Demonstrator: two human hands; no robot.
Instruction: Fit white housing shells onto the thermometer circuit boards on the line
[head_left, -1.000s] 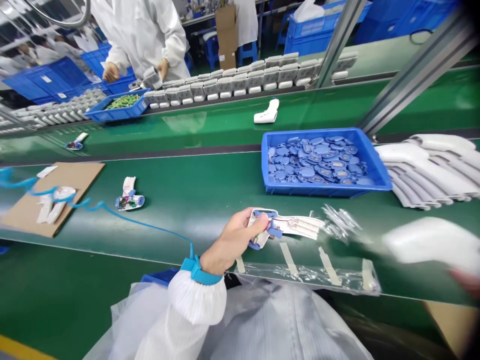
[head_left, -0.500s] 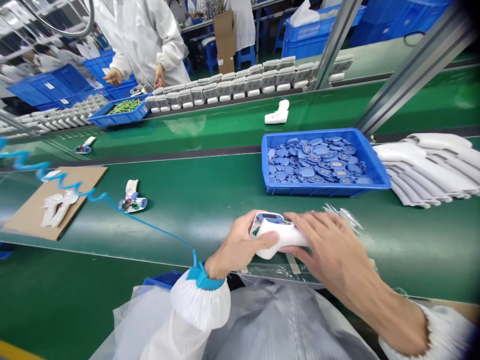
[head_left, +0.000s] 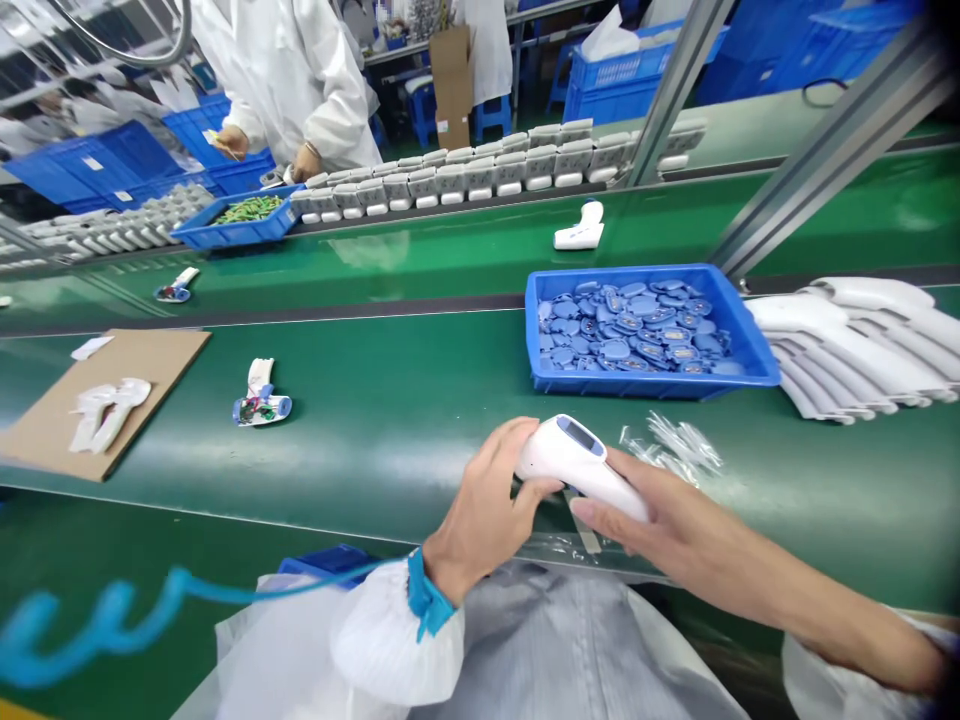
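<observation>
Both my hands hold one white handheld device [head_left: 577, 462] with a small blue screen, just above the near edge of the green belt [head_left: 390, 400]. My left hand [head_left: 484, 510] grips its rounded head end with fingers curled. My right hand [head_left: 660, 515] wraps the handle end. A blue wrist strap with a coiled blue cord [head_left: 112, 615] hangs from my left wrist. Crumpled clear film [head_left: 675, 445] lies beside the device.
A blue tray [head_left: 750, 345] of small blue parts sits ahead. White shells [head_left: 855, 340] are stacked at right. An open half-built unit [head_left: 261, 400] lies on the belt, a cardboard sheet [head_left: 45, 430] at left. A person in white [head_left: 292, 70] works across the far belt.
My right hand brought a white shell onto the open unit in my left hand. The closed device is now tilted with its screen up. The coiled cord dropped to the lower left.
</observation>
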